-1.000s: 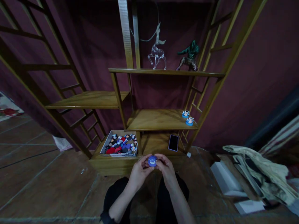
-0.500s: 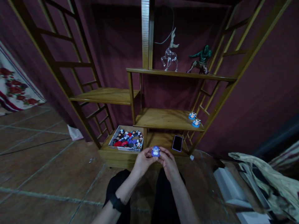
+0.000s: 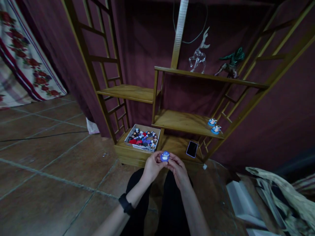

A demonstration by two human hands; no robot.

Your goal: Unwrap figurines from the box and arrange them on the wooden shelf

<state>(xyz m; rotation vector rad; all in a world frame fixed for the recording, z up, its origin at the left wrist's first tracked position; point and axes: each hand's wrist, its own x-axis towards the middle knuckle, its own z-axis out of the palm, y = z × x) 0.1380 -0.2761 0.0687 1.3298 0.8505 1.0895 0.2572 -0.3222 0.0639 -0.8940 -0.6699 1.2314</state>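
Between my two hands is a small purple and white figurine (image 3: 165,156) on a round purple base. My left hand (image 3: 153,166) grips its left side with thumb and fingers; a dark watch is on that wrist. The fingers of my right hand (image 3: 177,167) pinch its right side. Just beyond my left hand, an open cardboard box (image 3: 126,140) full of small red, purple, black and white figurines stands on the low shelf. Two figurines on blue bases, a rear one (image 3: 212,122) and a front one (image 3: 216,129), stand at the right end of the middle shelf.
A phone (image 3: 192,149) lies on the lower shelf at right. On the top shelf stand a clear deer statuette (image 3: 199,56) and a dark green crouching figure (image 3: 232,62). Cloth (image 3: 283,186) and a pale box (image 3: 242,200) lie on the floor at right.
My view has turned to the left and tilted, so the shelf unit appears further right. Both hands still hold the purple figurine, which now looks tipped slightly.
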